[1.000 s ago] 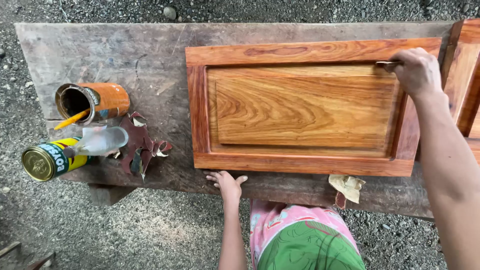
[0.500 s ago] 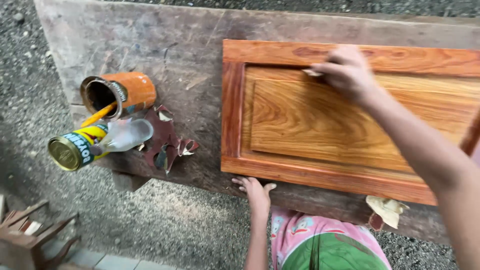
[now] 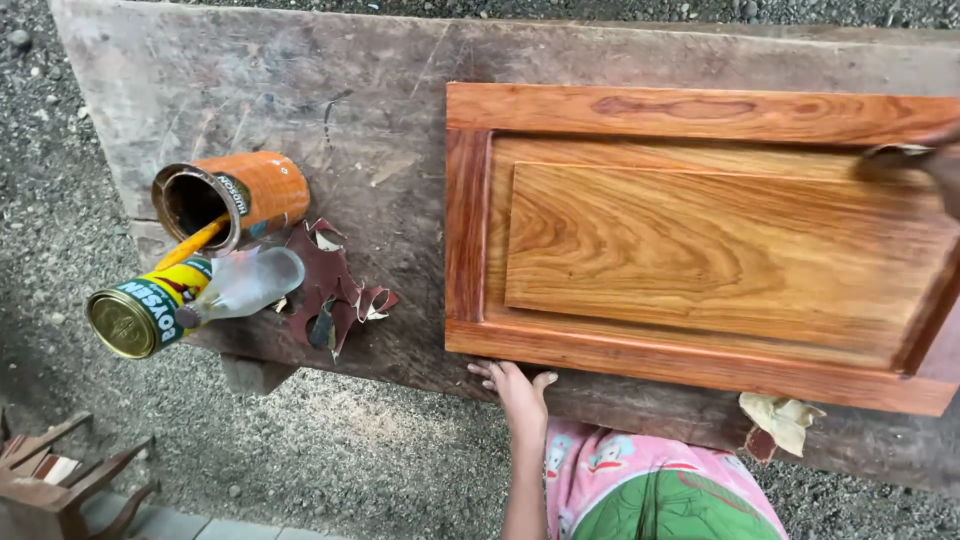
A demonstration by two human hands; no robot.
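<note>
Left hand (image 3: 518,385) flat, fingers spread, at panel's (image 3: 700,235) near edge | right hand (image 3: 925,165), blurred at panel's far right, grip unclear | panel lies crosswise on bench (image 3: 300,90)

Soft, even daylight is falling without hard shadows, a faint sheen is showing on the wooden panel (image 3: 700,240), and motion blur is smearing the right hand (image 3: 935,165).

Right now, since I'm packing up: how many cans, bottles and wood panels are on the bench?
Cans: 2
Bottle: 1
Panel: 1
Total: 4
</note>
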